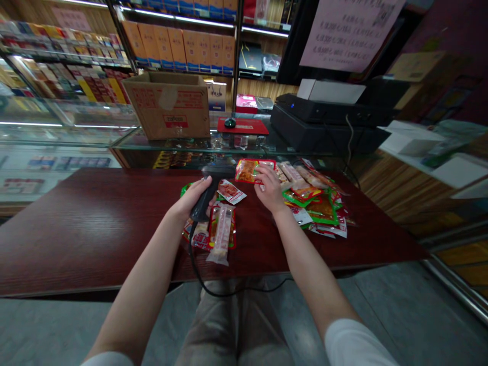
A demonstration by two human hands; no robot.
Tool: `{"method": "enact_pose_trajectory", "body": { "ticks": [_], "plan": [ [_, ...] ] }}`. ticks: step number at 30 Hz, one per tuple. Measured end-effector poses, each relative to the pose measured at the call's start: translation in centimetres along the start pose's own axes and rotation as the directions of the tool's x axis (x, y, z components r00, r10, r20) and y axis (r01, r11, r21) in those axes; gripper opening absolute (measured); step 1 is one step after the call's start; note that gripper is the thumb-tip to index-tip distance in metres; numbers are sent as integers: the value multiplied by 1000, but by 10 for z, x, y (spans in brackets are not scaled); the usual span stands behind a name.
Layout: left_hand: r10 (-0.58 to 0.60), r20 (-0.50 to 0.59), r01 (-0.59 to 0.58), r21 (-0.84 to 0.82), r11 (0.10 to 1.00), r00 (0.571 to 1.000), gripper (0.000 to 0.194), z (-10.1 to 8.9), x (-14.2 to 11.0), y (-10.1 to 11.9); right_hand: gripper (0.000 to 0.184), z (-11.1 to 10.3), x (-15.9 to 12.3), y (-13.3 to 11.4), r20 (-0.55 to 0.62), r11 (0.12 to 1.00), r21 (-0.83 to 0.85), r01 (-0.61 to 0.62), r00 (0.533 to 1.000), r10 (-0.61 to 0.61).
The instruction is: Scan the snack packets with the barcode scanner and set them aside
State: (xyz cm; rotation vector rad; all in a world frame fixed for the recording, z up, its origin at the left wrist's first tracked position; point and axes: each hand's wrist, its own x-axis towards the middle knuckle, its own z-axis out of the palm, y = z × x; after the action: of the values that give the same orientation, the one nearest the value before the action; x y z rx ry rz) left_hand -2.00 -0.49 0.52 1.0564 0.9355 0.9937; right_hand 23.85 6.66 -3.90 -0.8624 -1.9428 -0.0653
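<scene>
The left hand (190, 197) and right hand (270, 189) are bare, as are the forearms, which run back into short white sleeves. The left sleeve (107, 360) shows as a thin edge, the right sleeve (354, 343) as a wider, rounded band. Loose, creased grey-beige trousers (232, 325) cover the legs.

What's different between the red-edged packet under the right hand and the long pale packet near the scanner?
The red-edged packet is short and wide; the long pale packet is narrow. The first shows orange contents, the second pale pink. The right hand touches the first; the second lies on another packet. Both are plastic food packets.
</scene>
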Motion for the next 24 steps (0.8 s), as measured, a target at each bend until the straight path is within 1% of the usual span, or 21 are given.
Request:
{"method": "enact_pose_trajectory", "body": {
  "ticks": [2, 5, 10, 13, 16, 18, 20, 22, 24],
  "plan": [
    [-6, -22, 6, -25, 1000, 1000, 59, 0, -1, 2, 18, 0, 0, -2, 15, 1000, 18, 24, 1000, -24],
    [-10, -51, 8, -43, 999, 999, 57, 0, -1, 3, 18, 0, 0, -5, 51, 999, 31, 28, 998, -29],
    [-1, -26, 1, -18, 1000, 1000, 59, 0, 2, 0, 16, -1, 0, -8, 60, 998, 46, 31, 998, -34],
    [-1, -31, 1, 6, 1000, 1000, 58, 1, 2, -1, 19, -2, 1, -10, 93, 999, 42, 25, 995, -29],
    [-23, -18, 23, -12, 1000, 1000, 58, 2, 2, -1, 23, -2, 2, -13, 115, 999, 24, 26, 993, -29],
    [-37, -18, 36, -42, 998, 999, 58, 2, 2, 0, 25, -5, 4, -14, 89, 1000, -9, 19, 996, -18],
    [-39, -37, 36, -75, 997, 999, 55, 1, 3, 1, 25, -15, 6, -14, 26, 997, -75, -5, 1000, 7],
    [-37, -49, 32, -96, 995, 998, 52, -1, 2, 3, 28, -33, 8, -13, -62, 984, -171, -46, 997, 36],
    [-33, -43, 28, -107, 994, 999, 50, -2, 1, 6, 33, -60, 9, -7, -163, 951, -285, -120, 984, 76]
  ]
}}
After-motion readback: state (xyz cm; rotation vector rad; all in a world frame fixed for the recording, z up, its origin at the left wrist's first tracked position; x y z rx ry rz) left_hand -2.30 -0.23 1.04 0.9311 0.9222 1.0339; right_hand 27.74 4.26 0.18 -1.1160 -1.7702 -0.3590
